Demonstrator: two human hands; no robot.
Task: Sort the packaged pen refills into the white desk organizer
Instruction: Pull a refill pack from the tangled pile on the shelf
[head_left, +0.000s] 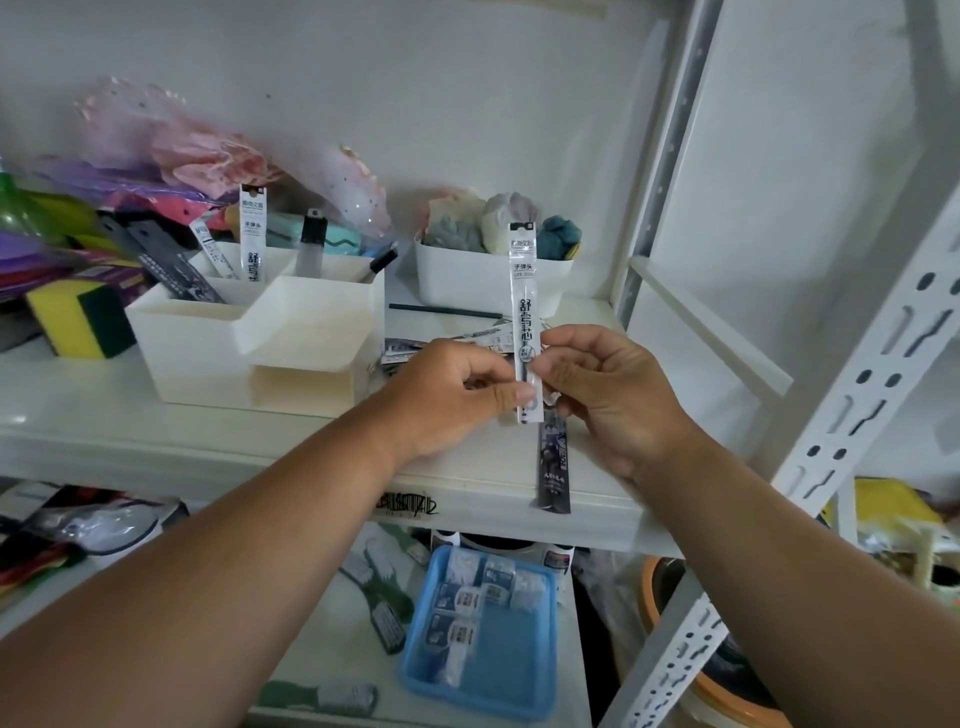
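A white packaged pen refill (523, 291) stands upright in front of me, pinched near its lower end by my left hand (457, 395) and my right hand (608, 395) together. A dark refill pack (553, 467) hangs down below my right hand; whether that hand holds it I cannot tell. The white desk organizer (208, 338) sits on the shelf to the left, with several refill packs (253, 234) standing in its rear compartments. More loose packs (415, 349) lie on the shelf behind my left hand.
A white bin (467, 280) of rolled cloths stands at the back right, a dark pen (447, 310) lying before it. Sponges (72, 317) and coloured bags crowd the left. White shelf uprights (852, 426) rise at the right. A blue tray (498, 675) sits on the lower shelf.
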